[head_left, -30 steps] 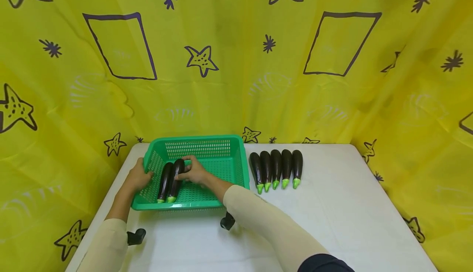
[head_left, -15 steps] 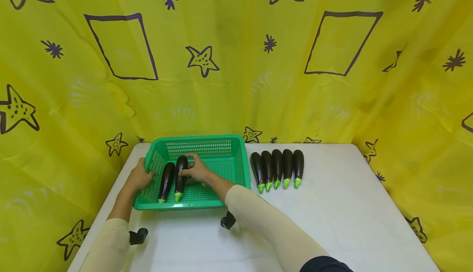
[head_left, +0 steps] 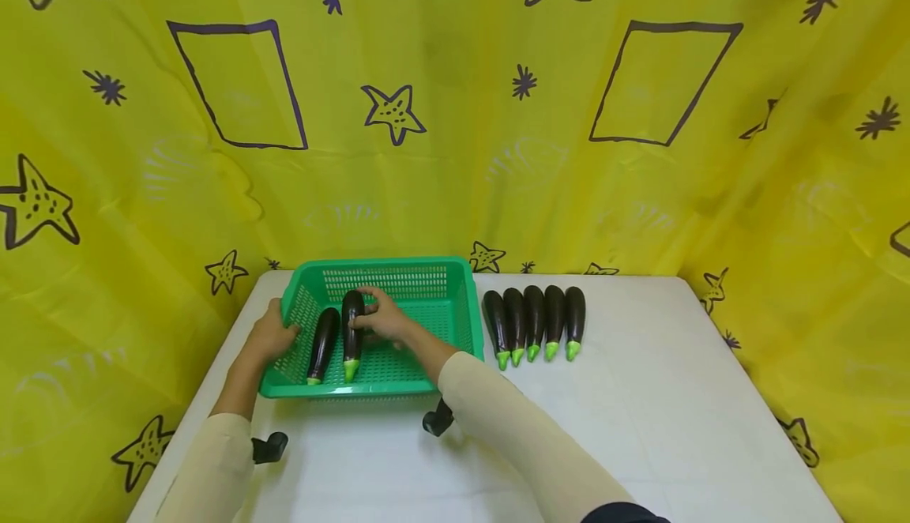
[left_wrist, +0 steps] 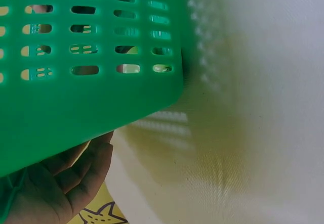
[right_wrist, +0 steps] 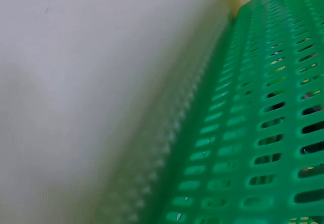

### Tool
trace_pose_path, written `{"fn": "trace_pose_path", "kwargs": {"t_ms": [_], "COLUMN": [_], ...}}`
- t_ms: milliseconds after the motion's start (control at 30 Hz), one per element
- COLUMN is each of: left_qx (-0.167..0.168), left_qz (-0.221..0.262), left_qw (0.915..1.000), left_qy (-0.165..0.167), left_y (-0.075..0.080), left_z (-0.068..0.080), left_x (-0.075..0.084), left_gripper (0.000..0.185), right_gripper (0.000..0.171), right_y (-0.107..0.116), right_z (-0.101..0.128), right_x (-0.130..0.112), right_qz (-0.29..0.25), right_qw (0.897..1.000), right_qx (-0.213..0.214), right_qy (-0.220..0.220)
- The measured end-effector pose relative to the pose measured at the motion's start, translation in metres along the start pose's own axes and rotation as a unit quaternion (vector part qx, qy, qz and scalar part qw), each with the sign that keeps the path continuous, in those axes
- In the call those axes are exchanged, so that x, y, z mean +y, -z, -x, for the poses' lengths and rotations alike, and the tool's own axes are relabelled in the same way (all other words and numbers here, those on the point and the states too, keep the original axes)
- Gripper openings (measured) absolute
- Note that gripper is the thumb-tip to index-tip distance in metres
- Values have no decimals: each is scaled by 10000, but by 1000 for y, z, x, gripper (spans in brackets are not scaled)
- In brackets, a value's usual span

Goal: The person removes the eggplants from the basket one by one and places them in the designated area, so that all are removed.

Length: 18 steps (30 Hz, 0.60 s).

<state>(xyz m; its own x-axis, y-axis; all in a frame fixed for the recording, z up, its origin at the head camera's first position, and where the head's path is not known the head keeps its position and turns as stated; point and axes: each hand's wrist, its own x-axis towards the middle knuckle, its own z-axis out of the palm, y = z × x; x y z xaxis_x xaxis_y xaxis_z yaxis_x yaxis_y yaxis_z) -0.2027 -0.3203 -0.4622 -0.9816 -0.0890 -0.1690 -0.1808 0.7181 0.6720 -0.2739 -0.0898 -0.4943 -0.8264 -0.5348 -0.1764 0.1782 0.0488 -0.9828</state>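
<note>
A green slotted basket (head_left: pixel 441 272) stands at the back left of the white table (head_left: pixel 640 428). Inside it lie two dark eggplants with green stem ends. My right hand (head_left: pixel 384 319) grips the right one (head_left: pixel 351 325), lifted a little off the floor. The left eggplant (head_left: pixel 323 343) lies beside it. My left hand (head_left: pixel 270 340) holds the basket's left wall; in the left wrist view its fingers (left_wrist: pixel 76 178) curl under the green rim (left_wrist: pixel 91 107). The right wrist view shows only the basket's slotted wall (right_wrist: pixel 263 133) and table.
Several more eggplants (head_left: pixel 535 319) lie side by side in a row just right of the basket, stems toward me. Yellow patterned cloth (head_left: pixel 455 112) hangs behind and at both sides. Black wrist mounts (head_left: pixel 270 447) sit near my forearms.
My right hand has drawn the right eggplant up and toward the basket's back, swinging it straighter and away from the left one. The left hand has stayed on the wall.
</note>
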Motion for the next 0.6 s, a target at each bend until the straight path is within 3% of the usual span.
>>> {"fn": "trace_pose_path", "kwargs": {"t_ms": [433,600], "left_qx": [1,29], "left_qz": [-19,-107], "left_qw": [10000,9999], "left_qy": [-11,57], "left_y": [2,1], "left_z": [-1,1], "left_x": [2,2], "left_gripper": [57,57], "right_gripper": [76,76], "right_y": [10,16], "right_z": [12,23], "right_x": [-9,-12], "right_qz": [-82,-129], "right_qw": [9994,9994], "right_qx": [326,250], "right_qy": [-95,-193]}}
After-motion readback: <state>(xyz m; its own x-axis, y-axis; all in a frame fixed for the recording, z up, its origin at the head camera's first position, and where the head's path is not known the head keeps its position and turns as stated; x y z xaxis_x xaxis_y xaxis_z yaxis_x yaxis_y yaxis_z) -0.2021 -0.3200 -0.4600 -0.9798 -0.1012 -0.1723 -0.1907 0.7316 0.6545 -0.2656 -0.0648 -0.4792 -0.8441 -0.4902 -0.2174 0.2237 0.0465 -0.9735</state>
